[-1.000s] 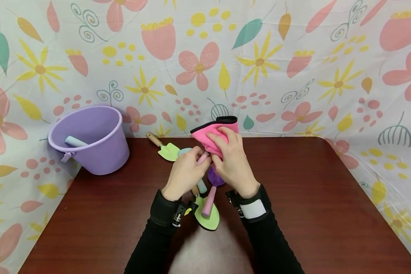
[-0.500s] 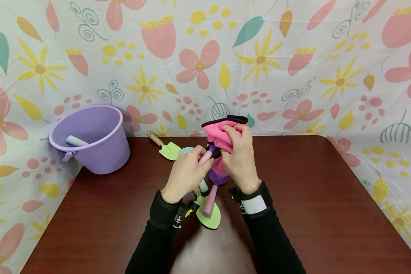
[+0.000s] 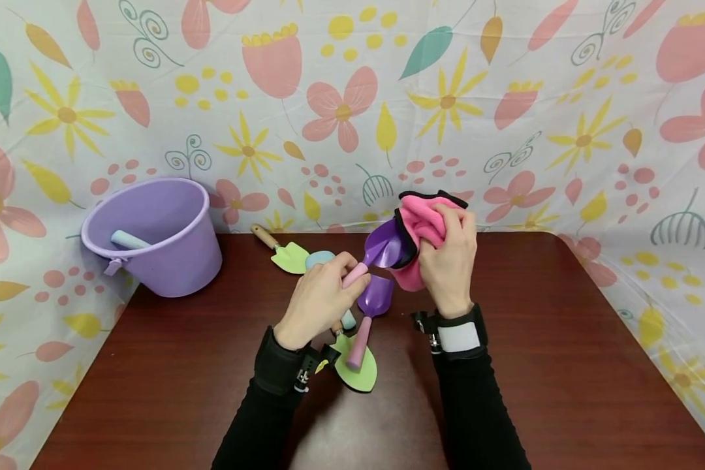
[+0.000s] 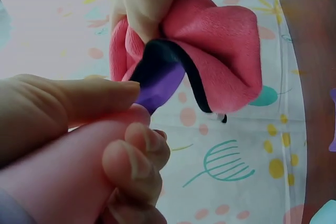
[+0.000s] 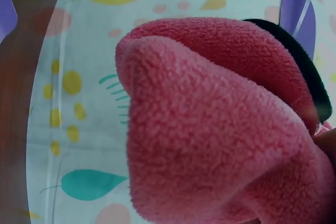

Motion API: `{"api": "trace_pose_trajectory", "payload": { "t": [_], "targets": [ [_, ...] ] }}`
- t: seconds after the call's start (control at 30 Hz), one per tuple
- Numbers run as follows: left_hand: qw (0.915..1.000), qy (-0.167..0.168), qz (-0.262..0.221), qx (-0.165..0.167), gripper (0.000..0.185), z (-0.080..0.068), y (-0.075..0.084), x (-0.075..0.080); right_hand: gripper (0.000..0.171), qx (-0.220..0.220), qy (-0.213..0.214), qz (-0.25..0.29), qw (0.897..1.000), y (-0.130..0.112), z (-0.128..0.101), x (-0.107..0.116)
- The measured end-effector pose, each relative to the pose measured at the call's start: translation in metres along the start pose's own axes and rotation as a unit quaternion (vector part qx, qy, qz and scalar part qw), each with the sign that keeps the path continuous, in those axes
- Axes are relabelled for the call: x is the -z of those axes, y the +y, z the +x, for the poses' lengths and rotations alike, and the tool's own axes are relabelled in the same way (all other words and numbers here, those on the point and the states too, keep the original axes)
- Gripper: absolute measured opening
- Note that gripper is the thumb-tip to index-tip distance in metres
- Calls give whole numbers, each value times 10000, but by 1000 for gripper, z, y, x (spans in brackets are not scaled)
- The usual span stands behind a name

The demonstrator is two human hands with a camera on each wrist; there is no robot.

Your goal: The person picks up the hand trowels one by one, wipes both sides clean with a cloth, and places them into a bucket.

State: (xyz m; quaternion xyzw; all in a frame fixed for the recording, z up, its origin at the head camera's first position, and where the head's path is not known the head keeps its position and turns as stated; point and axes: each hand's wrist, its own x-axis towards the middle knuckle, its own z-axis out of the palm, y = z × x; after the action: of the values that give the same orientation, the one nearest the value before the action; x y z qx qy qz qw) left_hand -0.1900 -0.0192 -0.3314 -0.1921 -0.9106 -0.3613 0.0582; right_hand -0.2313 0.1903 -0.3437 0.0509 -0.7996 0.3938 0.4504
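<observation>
The purple scoop [image 3: 384,248] is held up off the counter [image 3: 540,339], near its middle toward the back. Its pink handle sits in the left hand [image 3: 320,297], whose fingers curl tightly around it, and the left wrist view shows the thumb and fingertips [image 4: 134,153] closed on that handle. The scoop's long axis runs on a slant, from the handle low and near the person up and away to the right, so the bowl points toward the patterned backdrop with its hollow facing up and toward the camera.

Against the far edge of the bowl sits the pink cloth [image 3: 423,225], black-edged and bunched in the right hand [image 3: 449,261], which grips it in a closed fist. The cloth touches the bowl's rim and wraps partly behind it. Most of the bowl's inside lies uncovered. Judging from this, the wiping of this scoop looks well along, though whether the back face is finished cannot be told.

Below the hands, on the counter, lie a second purple scoop [image 3: 371,301] with a pink handle, a green trowel [image 3: 358,372] and a pale blue handle. Another green trowel [image 3: 288,256] with a wooden handle lies further back. On the left stands a lilac bucket [image 3: 170,261] with one pale blue tool [image 3: 128,240] already inside, so several tools appear left to handle.
</observation>
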Motion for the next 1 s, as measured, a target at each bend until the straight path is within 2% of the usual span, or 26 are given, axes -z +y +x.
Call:
{"api": "trace_pose_trajectory", "payload": {
  "t": [0.17,0.33,0.43,0.53,0.7,0.83,0.93,1.0],
  "targets": [
    [10000,-24,-46,-17,16,0,-3,2,33,-379,85,-7,9992,6,4,10],
    [9994,66,-325,17,19,1,-9,4,33,-545,301,-80,9980,5,7,21],
    [9988,165,-458,69,21,3,-12,5,32,-441,301,-27,9986,-2,8,25],
    [9983,249,-529,72,22,4,-15,4,31,-57,151,116,9998,-10,8,24],
    [9974,269,-659,46,23,7,-17,2,30,825,-405,392,9950,-23,3,16],
    [9961,151,-867,-51,23,9,-18,0,34,1459,-1256,541,9798,-33,-3,9],
    [9957,188,-901,-112,21,10,-18,0,36,1692,-1781,531,9679,-39,-6,6],
    [9961,296,-810,-157,19,10,-18,0,36,1661,-1925,427,9662,-41,-8,5]
  ]
}}
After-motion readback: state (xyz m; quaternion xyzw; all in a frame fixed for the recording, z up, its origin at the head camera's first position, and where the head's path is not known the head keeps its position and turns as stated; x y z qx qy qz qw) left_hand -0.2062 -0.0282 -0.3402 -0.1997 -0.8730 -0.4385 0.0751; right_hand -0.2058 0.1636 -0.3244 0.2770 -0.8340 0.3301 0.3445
